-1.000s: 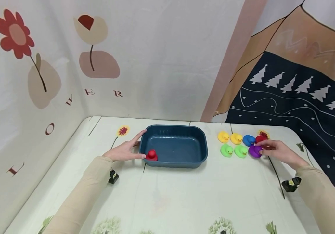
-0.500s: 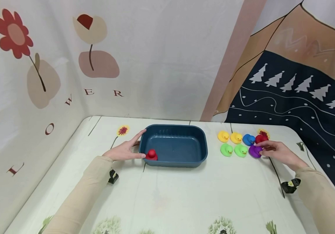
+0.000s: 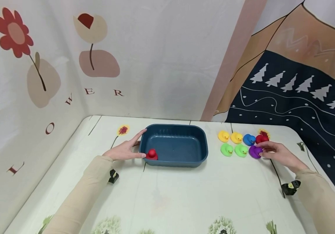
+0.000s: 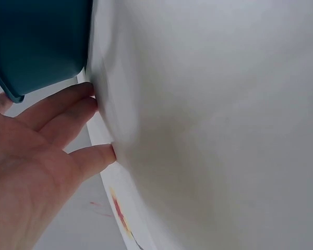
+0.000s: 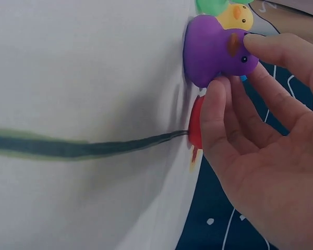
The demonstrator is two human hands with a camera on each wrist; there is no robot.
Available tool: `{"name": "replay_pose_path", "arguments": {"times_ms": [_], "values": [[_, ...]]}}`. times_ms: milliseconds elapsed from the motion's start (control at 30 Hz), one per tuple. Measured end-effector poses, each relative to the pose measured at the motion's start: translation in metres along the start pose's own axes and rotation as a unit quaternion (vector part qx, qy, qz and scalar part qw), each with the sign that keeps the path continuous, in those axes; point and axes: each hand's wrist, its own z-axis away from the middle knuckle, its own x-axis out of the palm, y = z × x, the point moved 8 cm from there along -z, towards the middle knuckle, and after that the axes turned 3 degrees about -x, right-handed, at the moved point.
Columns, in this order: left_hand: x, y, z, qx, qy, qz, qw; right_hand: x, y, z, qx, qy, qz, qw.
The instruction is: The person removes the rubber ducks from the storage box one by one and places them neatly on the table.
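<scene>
Hardly anything has moved since a second ago. The left hand (image 3: 124, 151) lies flat, fingers straight, against the left wall of the blue tub (image 3: 203, 148), a red duck (image 3: 151, 154) in its near-left corner. Toward the tabletop's right edge, the right hand (image 3: 279, 154) pinches the purple duck (image 3: 255, 151).

On the white backdrop cloth (image 3: 155, 65), at the left of the head view, brown capital letters stand in a curved line: L at the lower left, then O, W, E and R going up and right. No other text is readable.
</scene>
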Motion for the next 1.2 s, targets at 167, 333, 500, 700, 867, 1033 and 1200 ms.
{"name": "replay_pose_path", "arguments": {"times_ms": [167,333,500,700,867,1033,1200], "values": [[0.000,0.001,0.001,0.000,-0.001,0.003,1.0000,-0.006,-0.008,0.002,-0.006,0.005,0.007,1.000],[-0.001,0.002,0.002,-0.001,0.001,0.003,1.0000,-0.013,-0.024,0.002,-0.011,0.013,-0.002,1.000],[-0.001,0.001,0.002,-0.002,0.001,0.004,1.0000,-0.013,-0.038,-0.001,-0.025,0.017,0.011,0.999],[-0.001,0.000,0.001,-0.002,0.001,0.007,1.0000,-0.007,-0.052,-0.002,-0.040,0.013,0.017,0.999],[-0.002,0.000,0.001,-0.002,0.002,0.006,1.0000,0.000,-0.060,-0.006,-0.041,0.006,0.004,0.999],[-0.001,0.001,0.001,-0.002,0.001,0.009,1.0000,0.006,-0.071,-0.015,-0.065,-0.007,0.005,0.998],[0.000,0.001,0.002,-0.004,-0.002,0.013,0.9999,0.011,-0.082,-0.025,-0.086,-0.012,0.017,0.996]]}}
